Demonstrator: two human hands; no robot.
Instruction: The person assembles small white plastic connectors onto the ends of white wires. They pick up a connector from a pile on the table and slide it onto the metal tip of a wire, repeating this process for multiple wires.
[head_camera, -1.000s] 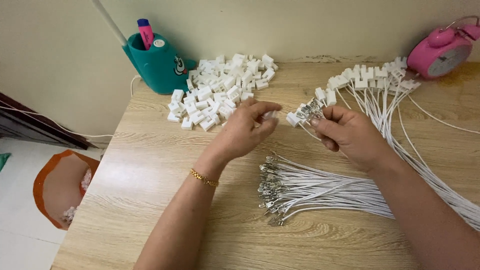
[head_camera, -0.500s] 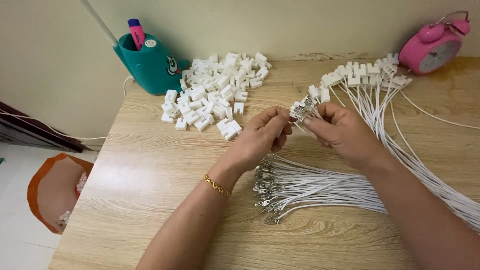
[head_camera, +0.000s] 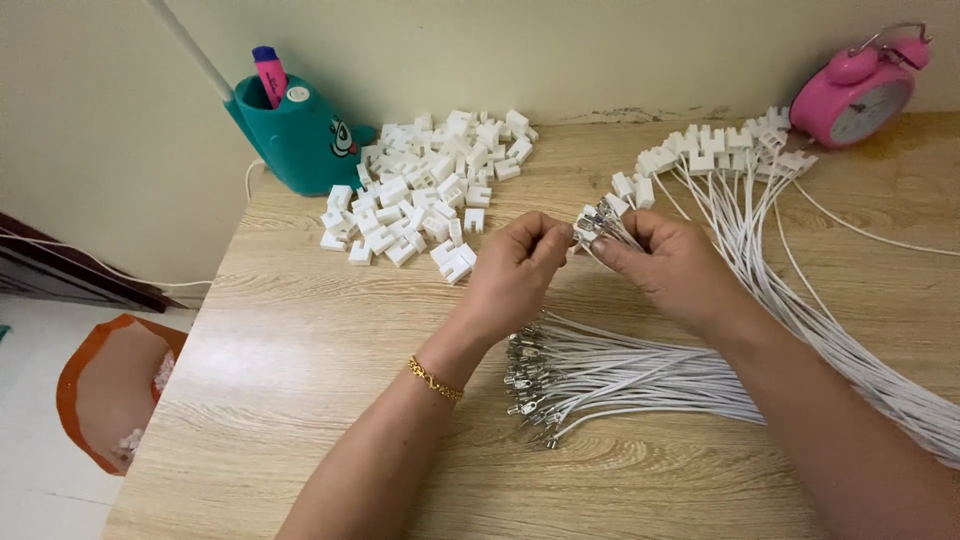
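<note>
**Both hands pinch one small bunch of wires**

Left hand (head_camera: 515, 270) and right hand (head_camera: 670, 265) meet over the middle of the table (head_camera: 300, 350), fingertips closed on a few wire ends (head_camera: 600, 218) with metal terminals and a white connector. Just below lies a bundle of bare-terminal wires (head_camera: 600, 375). To the right, finished wires (head_camera: 740, 160) fan out, capped in white. Behind the left hand sits a pile of connectors (head_camera: 430, 185), then a teal cup (head_camera: 295, 135). A pink clock (head_camera: 860, 95) stands at the far right.
</note>
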